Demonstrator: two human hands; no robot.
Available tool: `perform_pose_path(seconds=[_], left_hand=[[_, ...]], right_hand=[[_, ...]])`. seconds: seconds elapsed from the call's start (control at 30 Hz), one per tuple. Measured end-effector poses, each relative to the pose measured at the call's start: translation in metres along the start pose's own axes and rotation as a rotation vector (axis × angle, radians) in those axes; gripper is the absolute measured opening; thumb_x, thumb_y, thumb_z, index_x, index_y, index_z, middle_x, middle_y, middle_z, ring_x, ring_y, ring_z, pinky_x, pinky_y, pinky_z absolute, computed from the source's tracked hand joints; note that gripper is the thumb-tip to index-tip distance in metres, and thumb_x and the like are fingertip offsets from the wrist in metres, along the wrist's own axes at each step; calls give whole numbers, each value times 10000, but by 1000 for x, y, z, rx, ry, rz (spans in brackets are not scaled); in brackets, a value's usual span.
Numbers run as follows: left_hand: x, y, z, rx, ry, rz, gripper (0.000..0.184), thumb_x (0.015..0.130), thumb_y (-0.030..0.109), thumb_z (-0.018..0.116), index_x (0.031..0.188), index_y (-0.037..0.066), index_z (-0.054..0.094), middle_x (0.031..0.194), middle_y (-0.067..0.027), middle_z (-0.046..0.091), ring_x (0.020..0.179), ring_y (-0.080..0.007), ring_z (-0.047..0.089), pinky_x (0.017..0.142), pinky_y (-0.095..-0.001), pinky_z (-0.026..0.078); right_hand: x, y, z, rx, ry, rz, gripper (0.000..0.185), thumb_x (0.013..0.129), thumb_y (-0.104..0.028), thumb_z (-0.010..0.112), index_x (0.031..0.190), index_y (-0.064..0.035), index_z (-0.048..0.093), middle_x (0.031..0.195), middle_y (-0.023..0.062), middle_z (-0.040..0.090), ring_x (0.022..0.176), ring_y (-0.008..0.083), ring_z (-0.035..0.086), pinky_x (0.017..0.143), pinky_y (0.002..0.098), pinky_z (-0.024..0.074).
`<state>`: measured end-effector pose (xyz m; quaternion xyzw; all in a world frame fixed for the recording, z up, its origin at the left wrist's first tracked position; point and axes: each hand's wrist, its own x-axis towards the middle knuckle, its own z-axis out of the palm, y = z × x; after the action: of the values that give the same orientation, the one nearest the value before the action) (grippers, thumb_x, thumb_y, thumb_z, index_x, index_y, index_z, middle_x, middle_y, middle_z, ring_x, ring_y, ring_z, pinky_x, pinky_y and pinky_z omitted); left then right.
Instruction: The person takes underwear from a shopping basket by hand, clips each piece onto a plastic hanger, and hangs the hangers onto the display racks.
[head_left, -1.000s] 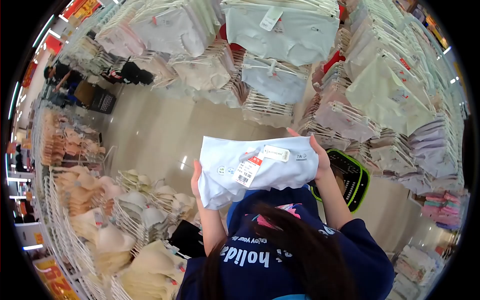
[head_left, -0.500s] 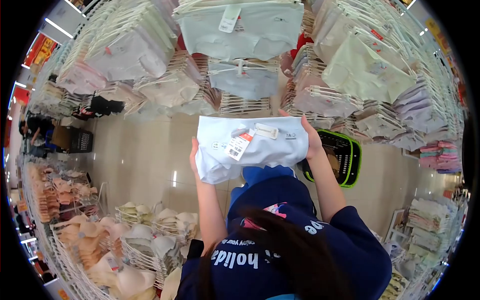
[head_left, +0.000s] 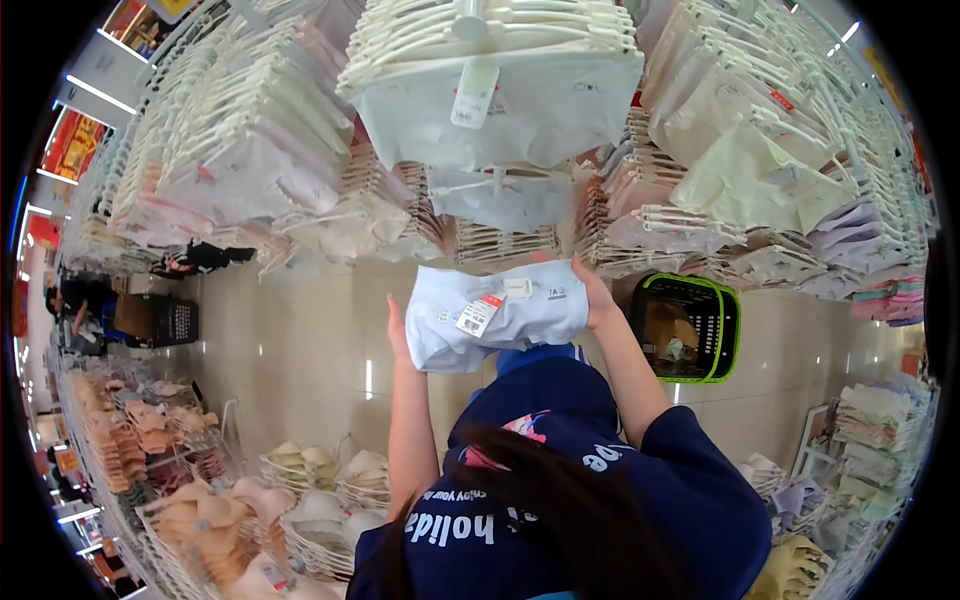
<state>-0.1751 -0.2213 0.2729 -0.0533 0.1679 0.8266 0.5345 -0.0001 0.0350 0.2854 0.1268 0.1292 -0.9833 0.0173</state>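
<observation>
Between my two hands, in front of my body, a pair of pale blue underpants [head_left: 535,315] is held up, its cloth creased. A white price tag [head_left: 480,315] with a red top hangs on its front, with a small pale label [head_left: 518,288] near the waistband. At the garment's left edge is my left hand [head_left: 398,325], with some fingers hidden behind the cloth. My right hand [head_left: 596,297] grips the right edge near the waistband, fingers partly behind it.
Racks of hung pastel underwear [head_left: 500,110] stand ahead and at both sides. A black basket with a green rim [head_left: 738,330] stands on the tiled floor [head_left: 300,340] to the right, with items in it. Beige bras [head_left: 215,505] hang behind left. Another person [head_left: 80,300] is far left.
The underpants have become more creased, and their width between my hands has narrowed. My view has shifted, so the front rack looks nearer and the basket shows more fully.
</observation>
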Motion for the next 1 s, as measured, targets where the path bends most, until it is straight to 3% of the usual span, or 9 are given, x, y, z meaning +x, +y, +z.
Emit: perform_pose_path(seconds=[0.17,0.3,0.33,0.43,0.67,0.77,0.83,0.87,1.0], left_hand=[[35,29,-37,248,150,-129,784,857,586,381,1359,1,240,1364,-201,336,1228,-374,366,1011,-496,310],[70,40,-37,499,211,-204,541,886,368,513,1274,12,391,1217,-137,513,1087,-262,526,929,-397,427],[83,43,-39,441,208,-244,367,899,251,517,1183,22,477,1133,-100,565,1033,-212,555,892,-363,454],[106,50,-27,634,123,-226,290,910,211,499,1131,23,510,1067,-73,591,986,-174,570,860,-319,466],[133,51,-22,1272,406,242,104,915,67,427,946,70,526,758,-1,540,694,-74,485,614,-236,392],[137,49,-20,1370,457,410,119,908,28,385,927,73,493,703,-21,479,633,-98,442,554,-269,357],[137,49,-15,1564,318,632,138,864,-21,397,916,61,494,703,-52,473,622,-146,456,545,-283,359],[138,50,-11,1656,240,747,153,842,-45,403,910,55,495,704,-67,469,617,-170,463,540,-290,360],[117,57,15,1859,-85,650,225,726,-101,430,869,48,517,754,-114,475,639,-264,475,568,-297,374]], right_hand=[[24,-13,8,-70,67,7,591,940,-466,234,1362,-58,302,1354,148,376,1224,304,400,1011,396,336],[48,-23,-1,-262,237,-8,576,941,-466,252,1343,-64,344,1328,126,416,1203,261,428,993,357,356],[54,-24,0,-328,266,-12,573,940,-467,260,1338,-65,353,1319,124,427,1195,250,437,986,348,362],[66,-31,4,-443,378,-74,572,941,-468,284,1295,-36,406,1261,116,483,1140,213,479,952,315,383],[87,-44,-33,-614,596,-360,599,927,-500,330,1211,6,478,1149,100,555,1025,202,531,880,312,404],[95,-40,-46,-908,878,-460,564,921,-479,364,1174,6,500,1079,133,580,981,244,541,852,315,405],[99,-37,-23,-1231,1009,-488,524,924,-445,378,1148,10,506,1068,165,574,966,270,542,846,322,405],[102,-36,-8,-1310,951,-623,379,908,-319,454,1104,-1,514,1000,189,558,899,313,544,827,356,411],[117,-24,0,-1632,1094,-1106,285,810,-150,557,1076,-54,535,984,151,525,885,318,510,799,399,400]])
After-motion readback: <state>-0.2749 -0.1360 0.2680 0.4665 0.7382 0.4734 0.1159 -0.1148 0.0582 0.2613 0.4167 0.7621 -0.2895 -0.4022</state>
